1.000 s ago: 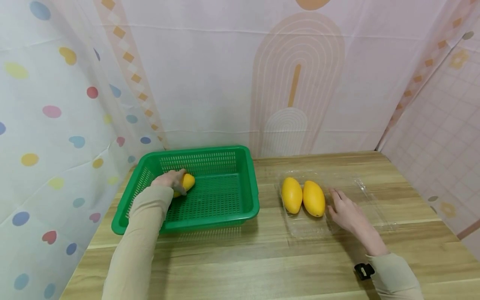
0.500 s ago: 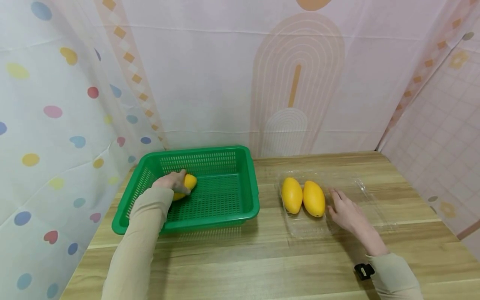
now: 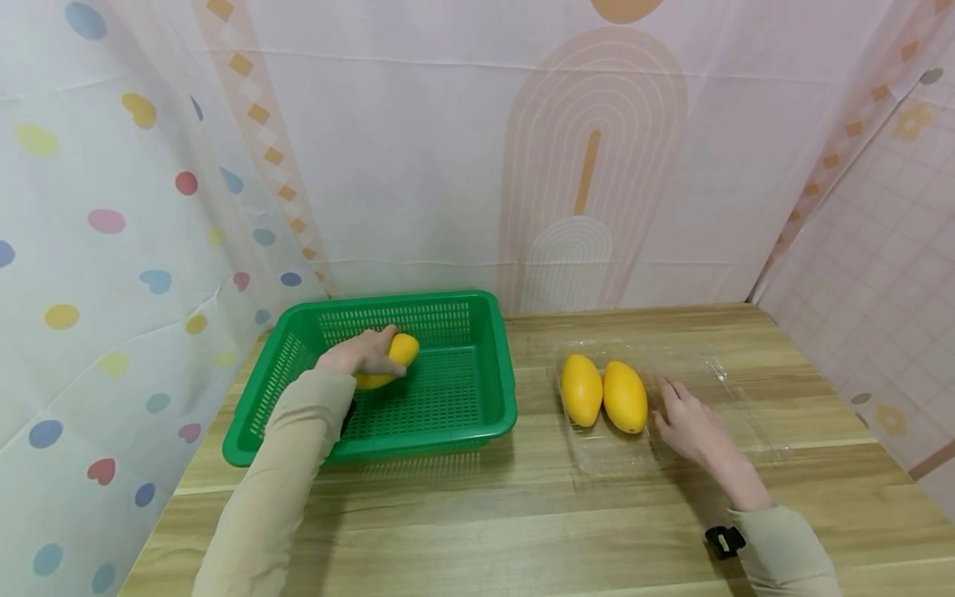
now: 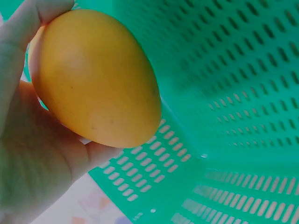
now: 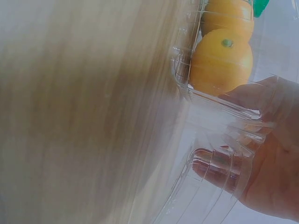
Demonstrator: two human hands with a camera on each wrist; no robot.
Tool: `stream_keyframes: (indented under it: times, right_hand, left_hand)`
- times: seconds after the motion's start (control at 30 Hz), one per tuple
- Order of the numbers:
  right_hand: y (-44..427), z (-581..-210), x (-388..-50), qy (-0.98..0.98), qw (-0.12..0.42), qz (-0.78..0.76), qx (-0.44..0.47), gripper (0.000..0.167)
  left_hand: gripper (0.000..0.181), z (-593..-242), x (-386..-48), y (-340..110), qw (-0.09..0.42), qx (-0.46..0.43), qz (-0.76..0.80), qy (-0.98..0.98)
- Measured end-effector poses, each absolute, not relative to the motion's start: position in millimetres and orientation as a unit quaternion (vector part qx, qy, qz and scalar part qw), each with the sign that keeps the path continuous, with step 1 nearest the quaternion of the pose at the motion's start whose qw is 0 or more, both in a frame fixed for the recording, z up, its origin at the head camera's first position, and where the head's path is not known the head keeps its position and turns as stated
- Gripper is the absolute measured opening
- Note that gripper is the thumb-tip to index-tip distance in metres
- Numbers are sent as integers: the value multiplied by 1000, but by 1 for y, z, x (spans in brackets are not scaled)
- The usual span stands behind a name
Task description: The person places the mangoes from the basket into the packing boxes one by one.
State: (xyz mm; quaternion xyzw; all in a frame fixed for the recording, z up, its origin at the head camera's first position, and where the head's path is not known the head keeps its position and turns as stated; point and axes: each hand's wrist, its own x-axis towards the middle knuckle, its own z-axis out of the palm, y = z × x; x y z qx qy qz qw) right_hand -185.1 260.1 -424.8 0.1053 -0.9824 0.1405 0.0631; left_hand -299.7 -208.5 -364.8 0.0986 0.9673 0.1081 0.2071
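Over the green basket (image 3: 440, 390), the left hand (image 3: 361, 352) grips a yellow mango (image 3: 404, 350). In the left wrist view the fingers and thumb of the left hand (image 4: 42, 140) curl round the mango (image 4: 100, 81), with the perforated basket wall (image 4: 243, 60) beyond it. Two more mangoes (image 3: 581, 390) (image 3: 625, 396) lie side by side in a clear plastic container (image 3: 612, 456). Beside them the right hand (image 3: 694, 423) rests on the container; in the right wrist view this hand (image 5: 275, 163) has its fingers round the clear plastic (image 5: 224, 109), near a mango (image 5: 222, 65).
A wooden table (image 3: 477, 531) carries the basket on the left and the container on the right. Patterned cloth (image 3: 410, 166) hangs behind and at both sides. A black band (image 3: 724, 541) is at the right wrist.
The left hand has moved right and slightly up within the basket area, carrying the mango with it. The right hand and the two mangoes beside it have stayed in place.
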Motion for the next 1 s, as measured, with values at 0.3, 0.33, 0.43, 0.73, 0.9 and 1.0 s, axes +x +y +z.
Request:
stream_keyframes:
  times: [0.3,0.33,0.43,0.73,0.9,1.0]
  right_hand:
    - [261,-425,-186,-983,57,139,106,55]
    - [261,-425,-187,-983,57,139,106,55]
    - [261,-425,-186,-983,58,137,106,55]
    - [261,-424,-185,-983,62,137,108,54]
    - [261,-426,-186,-982,59,145,109,55]
    - [262,-426,-187,-981,56,151,109,55]
  left_hand:
    - [75,-355,-296,-188,154,147,116,970]
    - [75,-354,-295,-185,148,153,117,970]
    - [74,-348,-292,-177,131,166,121,970]
    - [74,-334,-277,-148,89,212,116,966]
    - [73,-327,-269,-130,75,236,117,962]
    - [73,-324,-263,-119,63,247,112,961]
